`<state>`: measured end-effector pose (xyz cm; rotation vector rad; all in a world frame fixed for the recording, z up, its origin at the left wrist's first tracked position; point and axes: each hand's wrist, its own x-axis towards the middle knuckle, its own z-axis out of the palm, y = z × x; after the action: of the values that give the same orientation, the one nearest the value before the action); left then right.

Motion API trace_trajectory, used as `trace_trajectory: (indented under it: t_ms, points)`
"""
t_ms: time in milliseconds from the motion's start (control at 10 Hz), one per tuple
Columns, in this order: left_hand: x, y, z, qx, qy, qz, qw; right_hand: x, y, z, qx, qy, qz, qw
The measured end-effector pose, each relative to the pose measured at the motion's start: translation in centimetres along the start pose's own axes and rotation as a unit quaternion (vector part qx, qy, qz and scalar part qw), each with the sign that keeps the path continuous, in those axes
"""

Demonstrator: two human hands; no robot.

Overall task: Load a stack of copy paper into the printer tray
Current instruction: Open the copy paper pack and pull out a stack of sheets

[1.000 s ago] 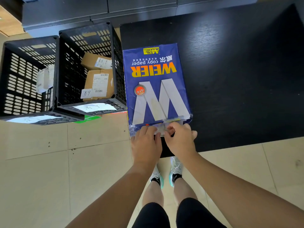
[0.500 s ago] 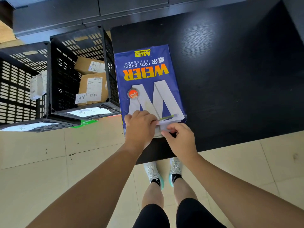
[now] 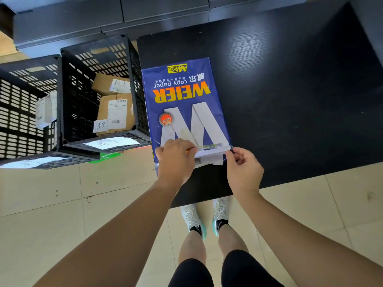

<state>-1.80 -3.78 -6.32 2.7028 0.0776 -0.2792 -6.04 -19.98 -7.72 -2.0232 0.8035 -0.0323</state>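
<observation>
A blue "WEIER copy paper" ream [image 3: 182,100] lies flat on the black table [image 3: 290,90], its near end toward me. My left hand [image 3: 176,160] presses on the near left corner of the pack, fingers closed over the wrapper. My right hand [image 3: 242,166] pinches the wrapper flap at the near right corner. Between the hands the wrapper end is pulled open and the white paper stack [image 3: 209,157] shows. No printer or tray is in view.
Two black slotted crates [image 3: 68,96] stand on the tiled floor left of the table, holding cardboard parcels [image 3: 114,112]. Dark cabinets [image 3: 124,15] run along the back. My legs and shoes [image 3: 205,220] are at the table's near edge.
The hands, together at the middle of the near end, have spread apart; the right hand moved to the right corner, opening the wrapper flap and showing more white paper.
</observation>
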Motion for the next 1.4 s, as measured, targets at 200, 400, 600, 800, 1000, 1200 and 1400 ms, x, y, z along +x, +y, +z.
trace_trajectory:
  t_ms: [200,400,600,800,1000,1200,1400]
  points:
    - [0.0,0.1,-0.2,-0.004,-0.005,-0.003,1.000,0.2,-0.3,0.3,-0.006,-0.004,0.001,1.000]
    - [0.1,0.1,-0.3,-0.006,-0.007,-0.006,1.000,0.1,-0.5,0.4,-0.011,-0.004,0.004,1.000]
    - [0.0,0.0,-0.3,0.002,-0.010,-0.004,1.000,-0.3,-0.7,0.5,-0.010,0.006,0.005,1.000]
    - [0.0,0.1,-0.4,0.013,-0.015,-0.008,1.000,-0.2,-1.0,0.8,-0.021,0.006,0.060,0.998]
    - [0.0,0.1,-0.4,0.014,-0.019,-0.010,1.000,-0.4,-1.7,0.6,-0.027,0.012,0.056,0.998]
    - [0.1,0.2,-0.7,0.016,-0.027,-0.013,0.999,-0.8,-2.2,0.9,-0.046,0.020,0.053,0.997]
    - [0.2,0.3,-1.0,0.024,-0.030,-0.012,0.999,-0.8,-2.9,0.8,-0.042,0.023,0.052,0.997]
